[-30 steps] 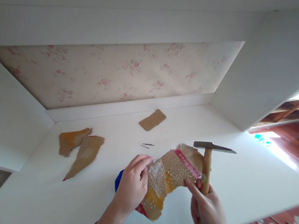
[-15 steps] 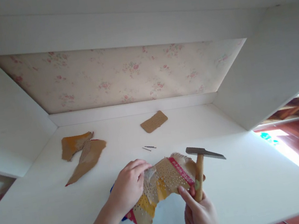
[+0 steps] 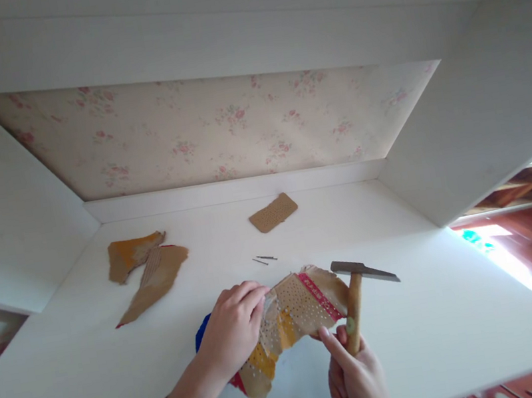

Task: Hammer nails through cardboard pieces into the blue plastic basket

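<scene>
A curved piece of cardboard (image 3: pixel 294 312), punched with many small holes and marked with orange patches and a red strip, is held up in front of me. My left hand (image 3: pixel 233 328) grips its left part with the fingers bent over the upper edge. My right hand (image 3: pixel 357 376) is wrapped round the wooden handle of a hammer (image 3: pixel 355 299), its dark metal head pointing up and away. The right thumb also presses on the cardboard's lower edge. Something blue (image 3: pixel 201 332) shows behind my left hand; most of it is hidden.
Several thin nails (image 3: pixel 264 259) lie on the white tabletop (image 3: pixel 447 325) beyond the cardboard. Farther back rests a small hole-marked cardboard rectangle (image 3: pixel 273 212). Torn cardboard scraps (image 3: pixel 150 278) lie at left. White panels (image 3: pixel 472 99) close in the sides, with floral wallpaper (image 3: pixel 214 126) behind.
The held cardboard has tilted slightly, and its lower left end has shifted a little up and right. More of the blue thing shows at left. Both hands keep their grip.
</scene>
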`<move>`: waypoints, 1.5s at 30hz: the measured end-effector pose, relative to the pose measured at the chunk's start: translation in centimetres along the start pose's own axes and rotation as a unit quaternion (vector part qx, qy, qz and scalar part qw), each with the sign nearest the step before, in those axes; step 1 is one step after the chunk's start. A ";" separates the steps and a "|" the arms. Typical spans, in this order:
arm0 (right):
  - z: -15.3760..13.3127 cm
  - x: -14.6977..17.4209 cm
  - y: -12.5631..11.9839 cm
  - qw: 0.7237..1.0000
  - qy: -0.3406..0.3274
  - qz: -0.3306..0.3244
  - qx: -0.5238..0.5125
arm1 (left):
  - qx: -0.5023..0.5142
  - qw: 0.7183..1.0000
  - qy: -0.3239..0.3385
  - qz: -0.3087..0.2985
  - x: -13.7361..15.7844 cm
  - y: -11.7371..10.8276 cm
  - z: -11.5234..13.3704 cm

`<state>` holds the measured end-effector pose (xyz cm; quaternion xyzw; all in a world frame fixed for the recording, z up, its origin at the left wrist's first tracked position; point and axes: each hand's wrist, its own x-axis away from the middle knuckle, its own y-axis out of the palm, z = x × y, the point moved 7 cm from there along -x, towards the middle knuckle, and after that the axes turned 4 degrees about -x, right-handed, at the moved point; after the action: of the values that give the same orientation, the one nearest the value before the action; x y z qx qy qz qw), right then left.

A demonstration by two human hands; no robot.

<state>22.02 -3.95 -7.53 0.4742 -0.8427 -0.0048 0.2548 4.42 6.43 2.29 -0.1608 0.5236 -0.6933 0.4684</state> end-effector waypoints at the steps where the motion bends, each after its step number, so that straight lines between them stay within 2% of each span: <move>1: -0.2 0.0 -0.2 1.000 -0.001 -0.001 0.004 | -0.004 1.000 0.002 0.000 0.0 0.0 0.0; 4: -1.0 -0.2 -1.1 1.000 0.002 -0.007 0.018 | -0.022 1.000 0.010 0.007 0.0 0.0 0.2; 7: -2.5 -1.1 -3.6 0.997 -0.014 0.037 0.058 | -0.051 0.998 0.022 0.018 0.1 -0.3 0.4; 9: -3.6 -2.1 -5.8 0.990 -0.026 0.069 0.123 | -0.080 0.996 0.022 0.023 0.3 -0.4 0.4; 11: -4.6 -3.5 -7.8 0.969 -0.034 0.076 0.234 | -0.110 0.994 0.005 0.025 0.7 -0.4 0.1; 12: -5.1 -4.2 -8.6 0.946 -0.038 0.078 0.312 | -0.122 0.992 -0.007 0.024 0.9 -0.3 -0.1; 13: -5.5 -4.9 -9.3 0.913 -0.040 0.079 0.399 | -0.128 0.991 -0.020 0.022 1.0 -0.2 -0.3; 15: -6.2 -6.0 -9.8 0.829 -0.063 0.070 0.551 | -0.125 0.991 -0.037 0.015 1.3 0.1 -0.8; 17: -6.6 -6.8 -9.6 0.758 -0.080 0.056 0.645 | -0.110 0.993 -0.045 0.006 1.5 0.4 -1.1; 19: -6.6 -7.4 -8.9 0.724 -0.084 0.045 0.684 | -0.096 0.994 -0.051 0.003 1.7 0.5 -1.3; 25: -6.9 -8.1 -6.5 0.686 -0.104 0.014 0.720 | -0.076 0.995 -0.064 0.010 2.1 0.2 -1.6; 35: -7.7 -9.0 -4.2 0.647 -0.156 0.009 0.746 | -0.054 0.996 -0.075 0.000 2.1 0.6 -2.4; 42: -7.2 -9.2 -4.0 0.645 -0.188 -0.042 0.740 | -0.069 0.994 -0.078 -0.016 2.0 0.8 -2.4; 45: -8.4 -9.8 -4.0 0.644 -0.193 -0.061 0.738 | -0.070 0.995 -0.075 -0.009 2.0 0.6 -2.3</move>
<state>32.96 3.64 -5.37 0.5439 -0.5664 0.5119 -0.3484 2.05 6.16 0.33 -0.2493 0.5326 -0.6450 0.4880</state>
